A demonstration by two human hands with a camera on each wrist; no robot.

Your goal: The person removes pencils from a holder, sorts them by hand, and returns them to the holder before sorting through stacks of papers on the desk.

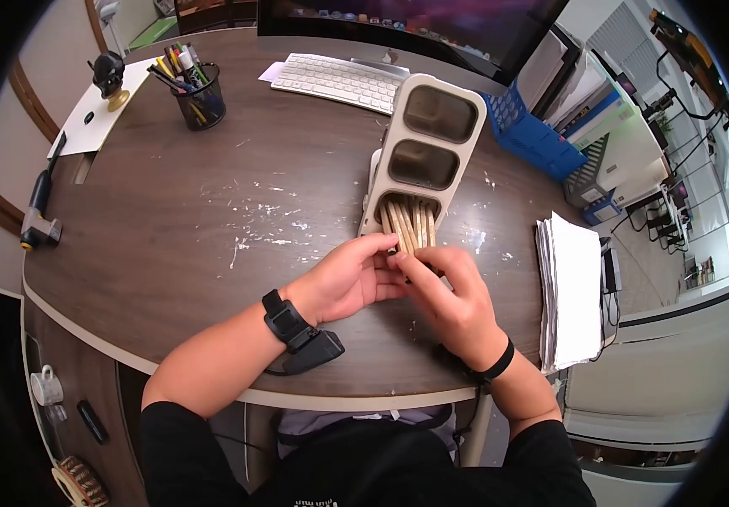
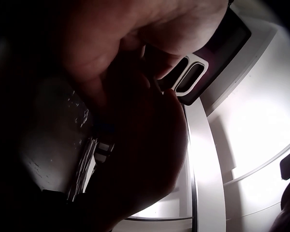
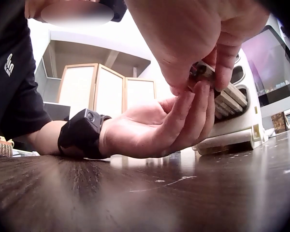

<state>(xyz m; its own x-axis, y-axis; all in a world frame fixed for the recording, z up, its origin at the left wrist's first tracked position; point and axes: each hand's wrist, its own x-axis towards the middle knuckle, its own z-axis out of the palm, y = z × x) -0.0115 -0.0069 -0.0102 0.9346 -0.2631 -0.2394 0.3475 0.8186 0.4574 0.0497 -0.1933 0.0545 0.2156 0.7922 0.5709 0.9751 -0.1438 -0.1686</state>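
Observation:
A beige organizer (image 1: 429, 140) with three rounded compartments leans upright on the desk. Out of its lowest compartment stick several slim light wooden sticks (image 1: 407, 221), their near ends between the two hands. My right hand (image 1: 457, 304) pinches these ends from above with thumb and fingertips. Turned palm up, my left hand (image 1: 343, 279) holds the sticks with its thumb on one side and curled fingers below. In the right wrist view the sticks (image 3: 230, 102) reach from the fingertips back into the organizer (image 3: 253, 113). The left wrist view is dark, with much of the hands in shadow.
Behind the organizer are a white keyboard (image 1: 331, 80) and a monitor (image 1: 415, 34). A mesh pen cup (image 1: 200, 106) stands at the back left. To the right lie a paper stack (image 1: 569, 291) and a blue file holder (image 1: 525, 131). White scraps dot the desk (image 1: 170, 211).

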